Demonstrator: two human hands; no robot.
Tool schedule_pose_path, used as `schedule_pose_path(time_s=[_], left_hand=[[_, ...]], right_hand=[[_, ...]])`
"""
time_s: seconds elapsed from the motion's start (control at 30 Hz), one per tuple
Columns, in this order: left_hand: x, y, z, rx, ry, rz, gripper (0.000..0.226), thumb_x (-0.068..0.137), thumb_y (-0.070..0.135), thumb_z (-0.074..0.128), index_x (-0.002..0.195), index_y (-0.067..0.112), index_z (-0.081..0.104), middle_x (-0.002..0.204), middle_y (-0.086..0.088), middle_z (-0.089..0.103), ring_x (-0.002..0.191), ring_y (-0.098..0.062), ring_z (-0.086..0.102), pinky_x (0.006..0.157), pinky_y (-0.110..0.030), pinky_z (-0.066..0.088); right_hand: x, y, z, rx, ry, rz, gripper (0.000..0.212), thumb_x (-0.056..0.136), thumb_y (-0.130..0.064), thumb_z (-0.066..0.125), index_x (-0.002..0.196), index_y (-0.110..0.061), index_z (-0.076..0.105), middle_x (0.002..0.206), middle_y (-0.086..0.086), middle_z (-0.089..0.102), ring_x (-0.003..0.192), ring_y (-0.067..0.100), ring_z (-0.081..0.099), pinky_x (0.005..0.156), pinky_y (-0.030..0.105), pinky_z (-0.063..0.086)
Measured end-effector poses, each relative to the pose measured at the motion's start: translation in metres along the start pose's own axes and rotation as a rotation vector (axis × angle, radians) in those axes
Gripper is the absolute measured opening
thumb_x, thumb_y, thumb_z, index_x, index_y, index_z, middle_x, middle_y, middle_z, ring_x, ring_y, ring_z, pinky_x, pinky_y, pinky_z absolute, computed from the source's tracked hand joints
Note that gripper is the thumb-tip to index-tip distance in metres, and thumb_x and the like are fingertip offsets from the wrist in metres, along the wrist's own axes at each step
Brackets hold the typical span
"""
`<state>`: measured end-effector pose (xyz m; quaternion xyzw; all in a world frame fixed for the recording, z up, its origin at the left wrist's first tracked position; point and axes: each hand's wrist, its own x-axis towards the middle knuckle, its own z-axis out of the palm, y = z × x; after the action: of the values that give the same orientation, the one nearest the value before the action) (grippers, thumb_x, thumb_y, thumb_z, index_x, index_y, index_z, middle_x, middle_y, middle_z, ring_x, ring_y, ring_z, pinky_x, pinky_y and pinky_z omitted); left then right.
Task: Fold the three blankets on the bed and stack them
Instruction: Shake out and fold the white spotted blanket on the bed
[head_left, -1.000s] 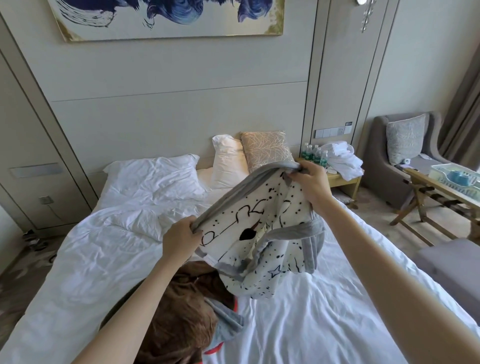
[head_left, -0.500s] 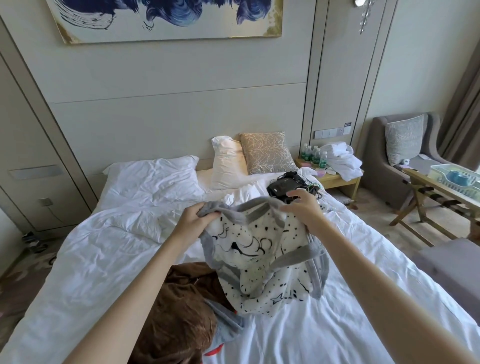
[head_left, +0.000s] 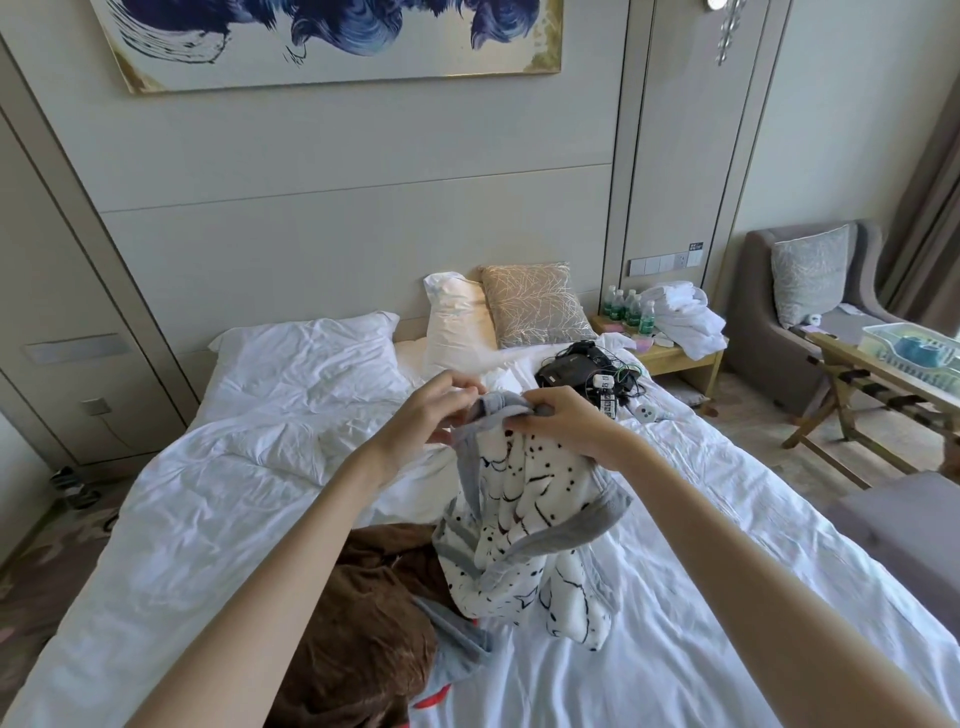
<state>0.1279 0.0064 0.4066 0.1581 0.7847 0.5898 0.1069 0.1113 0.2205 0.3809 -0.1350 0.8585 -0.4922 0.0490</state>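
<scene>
Head view: the right hand grips the grey border of the white star-print blanket, fingers curled over the bunched edge. The left hand meets it just beside, pinching the same border between fingers and thumb. The blanket hangs from both hands in a narrow, doubled drape at centre frame, and its lower end rests on the bed.

At lower centre a brown blanket lies crumpled, touching the hanging one. A grey blanket with a red patch peeps from between them. Open white sheet spreads to the left of the arms and to the lower right. The bed's right edge runs diagonally towards the lower right corner.

Beyond the hands, a black device with cables lies on the sheet near the pillows. At upper right, the nightstand carries water bottles and a heap of white towels. At the right edge, a clear plastic basket on a folding stand holds something blue.

Half a second ago the hands held the top edge spread apart. Now they are together, the blanket is narrower, and the black device shows in full.
</scene>
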Motion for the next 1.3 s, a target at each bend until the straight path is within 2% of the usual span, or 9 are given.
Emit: schedule_pose_path(time_s=[0.2, 0.37, 0.5, 0.57, 0.67, 0.8, 0.9, 1.03, 1.3], left_hand=[[-0.006, -0.008, 0.000, 0.044, -0.025, 0.092, 0.029, 0.094, 0.003, 0.059, 0.120, 0.018, 0.058, 0.088, -0.011, 0.064, 0.080, -0.013, 0.063, 0.070, -0.021, 0.052], [0.006, -0.008, 0.005, 0.377, 0.111, 0.257, 0.024, 0.089, 0.011, 0.070, 0.109, 0.024, 0.066, 0.074, -0.002, 0.058, 0.064, -0.003, 0.053, 0.060, -0.014, 0.044], [0.010, -0.009, 0.006, 0.510, 0.035, 0.332, 0.038, 0.085, -0.001, 0.067, 0.112, 0.025, 0.062, 0.092, 0.003, 0.060, 0.060, 0.007, 0.054, 0.058, -0.007, 0.040], [0.011, -0.012, 0.008, 0.596, 0.037, 0.395, 0.045, 0.083, -0.003, 0.064, 0.113, 0.029, 0.058, 0.102, 0.006, 0.064, 0.063, 0.009, 0.054, 0.060, -0.009, 0.041], [0.015, -0.012, 0.012, 0.629, 0.165, 0.439, 0.037, 0.084, 0.005, 0.065, 0.104, 0.037, 0.062, 0.084, 0.018, 0.067, 0.066, 0.004, 0.057, 0.061, -0.020, 0.047], [0.019, -0.008, 0.021, 0.566, 0.322, 0.549, 0.004, 0.085, 0.026, 0.075, 0.088, 0.025, 0.075, 0.074, 0.013, 0.072, 0.065, -0.003, 0.064, 0.060, -0.029, 0.053], [0.021, -0.007, 0.031, 0.485, 0.390, 0.504, 0.006, 0.085, 0.020, 0.075, 0.087, 0.015, 0.076, 0.080, 0.004, 0.074, 0.073, -0.014, 0.068, 0.070, -0.038, 0.056], [0.020, -0.007, 0.037, 0.349, 0.451, 0.479, 0.009, 0.083, 0.012, 0.076, 0.087, 0.004, 0.075, 0.088, -0.006, 0.064, 0.077, -0.013, 0.062, 0.075, -0.022, 0.051], [0.026, -0.003, 0.019, 0.110, 0.687, 0.183, 0.027, 0.094, 0.026, 0.063, 0.083, 0.002, 0.065, 0.063, 0.007, 0.055, 0.058, -0.004, 0.049, 0.052, -0.010, 0.036]], right_hand=[[0.000, -0.004, 0.001, 0.035, 0.002, -0.003, 0.012, 0.087, -0.033, 0.068, 0.084, -0.021, 0.068, 0.085, 0.010, 0.070, 0.078, 0.023, 0.066, 0.082, 0.045, 0.055], [-0.004, -0.007, 0.005, 0.017, 0.004, -0.014, 0.024, 0.096, -0.029, 0.057, 0.100, -0.008, 0.070, 0.096, 0.020, 0.071, 0.082, 0.030, 0.067, 0.082, 0.047, 0.055], [-0.007, -0.007, 0.007, -0.023, 0.047, -0.032, 0.032, 0.099, -0.026, 0.051, 0.095, 0.001, 0.067, 0.092, 0.030, 0.065, 0.075, 0.021, 0.054, 0.071, 0.038, 0.045], [-0.010, -0.007, 0.007, -0.023, 0.064, -0.039, 0.032, 0.100, -0.024, 0.049, 0.083, 0.001, 0.062, 0.073, 0.022, 0.056, 0.069, 0.019, 0.048, 0.066, 0.033, 0.038], [-0.011, -0.007, 0.009, -0.015, 0.101, -0.057, 0.032, 0.100, -0.021, 0.048, 0.078, -0.001, 0.059, 0.068, 0.016, 0.049, 0.065, 0.020, 0.041, 0.061, 0.032, 0.031], [-0.009, -0.006, 0.016, 0.032, 0.223, -0.088, 0.026, 0.098, -0.004, 0.044, 0.109, -0.006, 0.067, 0.074, 0.019, 0.065, 0.059, 0.022, 0.053, 0.055, 0.034, 0.039], [-0.014, -0.005, 0.021, 0.138, 0.344, -0.149, 0.032, 0.091, 0.002, 0.046, 0.110, -0.018, 0.063, 0.058, 0.010, 0.041, 0.043, 0.008, 0.029, 0.045, 0.024, 0.024], [-0.018, -0.009, 0.025, 0.206, 0.406, -0.209, 0.021, 0.089, 0.001, 0.050, 0.097, -0.015, 0.061, 0.057, 0.014, 0.040, 0.050, 0.019, 0.030, 0.050, 0.027, 0.024], [-0.015, -0.004, 0.010, 0.121, 0.370, -0.168, 0.010, 0.092, -0.002, 0.053, 0.085, -0.005, 0.061, 0.052, 0.003, 0.044, 0.049, 0.015, 0.030, 0.047, 0.027, 0.021]])
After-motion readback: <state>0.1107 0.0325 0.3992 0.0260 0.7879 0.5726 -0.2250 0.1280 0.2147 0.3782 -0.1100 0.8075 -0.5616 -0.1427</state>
